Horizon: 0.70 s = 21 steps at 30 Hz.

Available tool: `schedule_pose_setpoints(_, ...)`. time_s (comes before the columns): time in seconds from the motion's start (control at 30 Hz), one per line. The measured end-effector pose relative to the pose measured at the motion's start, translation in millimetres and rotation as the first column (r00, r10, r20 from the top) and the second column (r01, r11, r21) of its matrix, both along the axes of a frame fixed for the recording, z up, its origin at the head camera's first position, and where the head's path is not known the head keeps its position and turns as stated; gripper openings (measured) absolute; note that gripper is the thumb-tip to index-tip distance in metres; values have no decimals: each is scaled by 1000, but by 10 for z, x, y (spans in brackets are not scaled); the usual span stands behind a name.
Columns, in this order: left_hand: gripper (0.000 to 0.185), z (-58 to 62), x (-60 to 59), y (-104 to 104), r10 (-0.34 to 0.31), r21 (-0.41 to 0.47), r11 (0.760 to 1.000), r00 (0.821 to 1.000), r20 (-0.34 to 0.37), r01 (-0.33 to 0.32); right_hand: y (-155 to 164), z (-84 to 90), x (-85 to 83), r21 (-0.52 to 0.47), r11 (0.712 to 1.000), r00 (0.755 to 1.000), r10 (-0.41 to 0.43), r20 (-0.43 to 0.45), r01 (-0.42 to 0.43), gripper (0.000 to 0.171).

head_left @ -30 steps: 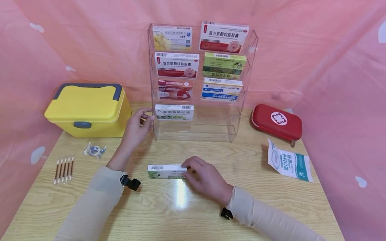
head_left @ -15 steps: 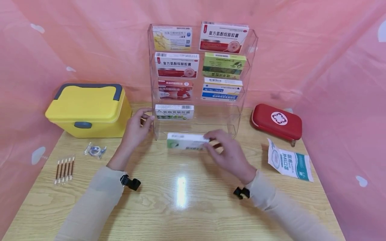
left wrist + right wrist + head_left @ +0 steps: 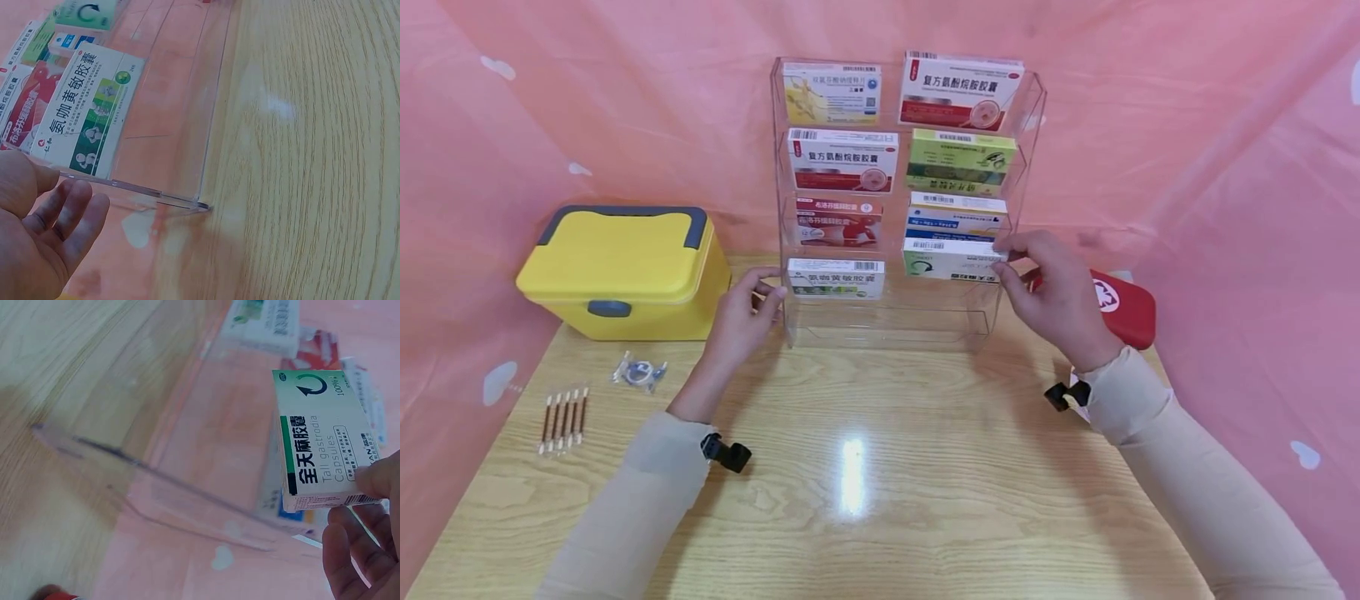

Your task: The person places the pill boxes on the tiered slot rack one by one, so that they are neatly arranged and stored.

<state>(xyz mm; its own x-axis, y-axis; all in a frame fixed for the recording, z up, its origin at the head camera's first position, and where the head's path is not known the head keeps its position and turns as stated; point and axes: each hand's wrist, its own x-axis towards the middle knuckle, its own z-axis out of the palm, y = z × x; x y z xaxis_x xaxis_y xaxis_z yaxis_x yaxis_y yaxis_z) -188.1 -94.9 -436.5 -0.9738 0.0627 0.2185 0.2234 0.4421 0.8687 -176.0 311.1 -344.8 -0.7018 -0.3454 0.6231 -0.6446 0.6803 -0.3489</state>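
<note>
My right hand (image 3: 1051,292) pinches one end of a white and green capsule box (image 3: 951,260) between thumb and fingers. It is held in front of the clear rack (image 3: 887,337), just below the blue and white box (image 3: 957,215) on the right side. In the right wrist view the green face of the held capsule box (image 3: 322,434) shows a curved arrow. My left hand (image 3: 747,312) holds the rack's left side edge, beside the lowest left box (image 3: 837,280). The left wrist view shows the thumb and fingers of my left hand (image 3: 53,222) at that clear edge.
Several medicine boxes, such as a red one (image 3: 841,225) and a green one (image 3: 961,158), fill the upper tiers. A yellow case (image 3: 617,267), cotton swabs (image 3: 563,421) and a small bagged item (image 3: 640,373) lie left. A red zip case (image 3: 1131,308) sits right, partly behind my right arm.
My right hand has lifted the capsule box off the table and carried it forward and right, up to the rack's right side. My left hand has stayed at the rack's left edge.
</note>
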Motion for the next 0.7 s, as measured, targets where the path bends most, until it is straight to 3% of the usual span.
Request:
schedule_pose_setpoints(0.23, 35, -5, -2, 8, 1, -11, 1000, 1000, -9, -1, 34, -116, -114, 62, 997, 996, -42, 75, 38, 32)
schedule_pose_setpoints(0.4, 35, -9, 10, 7, 3, -10, 1000, 1000, -2, -3, 2, -159, -118, 128, 987, 977, -121, 175, 99, 35)
schedule_pose_setpoints(0.7, 35, -8, 21, 3, -7, -3, 1000, 1000, 1, 7, 7, -146, -120, 236, 959, 949, -212, 233, 157, 36)
